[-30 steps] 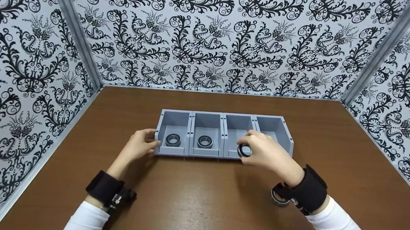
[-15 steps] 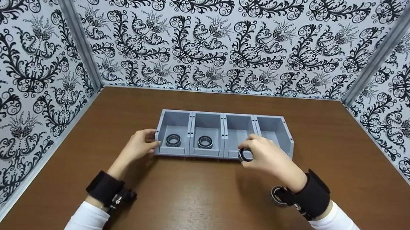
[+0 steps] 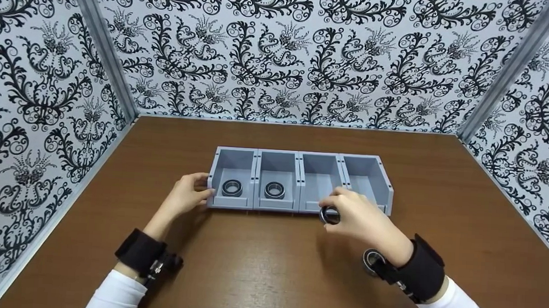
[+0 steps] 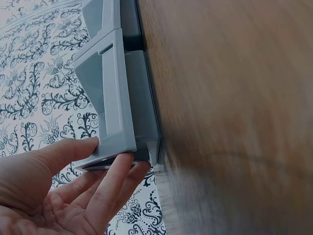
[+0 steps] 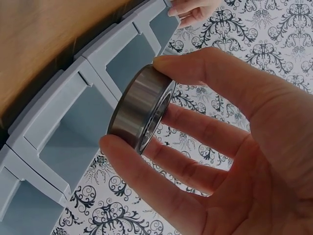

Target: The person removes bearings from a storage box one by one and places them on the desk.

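In the head view my right hand pinches a ball bearing between thumb and fingertip. The right wrist view shows its smooth steel outer side, tilted, in front of the grey bins. It hangs just before the front lip of the third bin from the left. My left hand holds the left end wall of the leftmost bin, thumb at the rim and fingers against the outside. One bearing lies flat in the leftmost bin, another bearing in the second.
A further bearing stands on the brown table, partly hidden by the right wrist's black strap. The rightmost bin is partly covered by the right hand. Patterned walls border the table behind and at both sides.
My right hand has drawn slightly back toward the body with the bearing, from over the third bin's front lip to just before it. The left hand has stayed in place.
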`<control>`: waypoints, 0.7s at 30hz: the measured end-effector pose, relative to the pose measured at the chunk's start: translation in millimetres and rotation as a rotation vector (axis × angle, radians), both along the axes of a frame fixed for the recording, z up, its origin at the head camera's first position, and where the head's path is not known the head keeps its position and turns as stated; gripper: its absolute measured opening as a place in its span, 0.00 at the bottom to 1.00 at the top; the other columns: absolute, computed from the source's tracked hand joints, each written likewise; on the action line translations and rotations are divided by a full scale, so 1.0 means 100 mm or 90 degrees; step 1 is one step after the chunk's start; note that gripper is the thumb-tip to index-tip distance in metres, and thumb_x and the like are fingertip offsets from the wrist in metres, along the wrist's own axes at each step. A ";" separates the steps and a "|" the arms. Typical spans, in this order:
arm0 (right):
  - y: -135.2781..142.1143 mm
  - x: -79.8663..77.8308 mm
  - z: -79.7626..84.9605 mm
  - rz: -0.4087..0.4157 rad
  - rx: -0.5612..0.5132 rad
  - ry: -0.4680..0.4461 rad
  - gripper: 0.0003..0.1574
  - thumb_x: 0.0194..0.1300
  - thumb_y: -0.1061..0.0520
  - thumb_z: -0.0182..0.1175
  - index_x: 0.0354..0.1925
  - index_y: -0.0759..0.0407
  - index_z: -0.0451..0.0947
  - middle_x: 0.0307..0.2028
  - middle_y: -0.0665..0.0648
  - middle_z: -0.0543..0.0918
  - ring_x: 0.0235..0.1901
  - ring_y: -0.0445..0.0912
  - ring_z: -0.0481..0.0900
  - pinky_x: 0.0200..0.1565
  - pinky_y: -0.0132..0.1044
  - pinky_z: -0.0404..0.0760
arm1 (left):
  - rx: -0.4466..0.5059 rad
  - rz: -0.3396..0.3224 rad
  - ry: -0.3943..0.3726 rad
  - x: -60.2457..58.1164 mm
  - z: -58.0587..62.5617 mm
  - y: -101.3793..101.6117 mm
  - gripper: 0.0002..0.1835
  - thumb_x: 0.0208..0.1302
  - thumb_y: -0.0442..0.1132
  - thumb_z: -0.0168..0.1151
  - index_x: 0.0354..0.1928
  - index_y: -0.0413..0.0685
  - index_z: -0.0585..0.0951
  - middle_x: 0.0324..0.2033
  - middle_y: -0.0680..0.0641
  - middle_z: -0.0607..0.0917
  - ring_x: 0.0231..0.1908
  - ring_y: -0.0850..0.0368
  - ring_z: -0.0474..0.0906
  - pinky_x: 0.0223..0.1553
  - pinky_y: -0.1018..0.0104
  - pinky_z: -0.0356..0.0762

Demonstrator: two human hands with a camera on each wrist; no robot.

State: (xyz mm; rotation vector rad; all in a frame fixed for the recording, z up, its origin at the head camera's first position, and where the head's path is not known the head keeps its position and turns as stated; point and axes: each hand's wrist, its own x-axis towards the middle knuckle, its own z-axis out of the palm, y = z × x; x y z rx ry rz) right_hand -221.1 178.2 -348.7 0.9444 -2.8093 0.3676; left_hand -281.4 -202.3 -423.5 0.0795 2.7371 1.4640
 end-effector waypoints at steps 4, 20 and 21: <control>0.00 0.03 -0.02 0.007 0.006 0.005 0.19 0.49 0.60 0.70 0.44 0.57 0.86 0.39 0.57 0.81 0.35 0.49 0.81 0.37 0.44 0.83 | 0.003 0.004 -0.002 0.00 0.00 0.00 0.27 0.68 0.33 0.62 0.67 0.32 0.71 0.60 0.31 0.79 0.59 0.38 0.80 0.47 0.60 0.86; -0.02 0.16 -0.08 0.022 0.029 0.007 0.20 0.49 0.59 0.71 0.44 0.58 0.86 0.38 0.54 0.81 0.34 0.48 0.80 0.36 0.42 0.80 | 0.018 -0.007 -0.001 0.01 -0.01 0.00 0.27 0.68 0.31 0.60 0.67 0.30 0.69 0.59 0.28 0.79 0.60 0.36 0.79 0.47 0.60 0.87; -0.03 0.16 -0.09 0.024 0.030 0.008 0.20 0.49 0.59 0.71 0.44 0.58 0.86 0.38 0.55 0.81 0.34 0.48 0.80 0.36 0.43 0.81 | 0.019 -0.005 -0.002 0.01 -0.01 0.00 0.27 0.68 0.32 0.61 0.67 0.30 0.69 0.59 0.28 0.78 0.60 0.36 0.79 0.47 0.60 0.87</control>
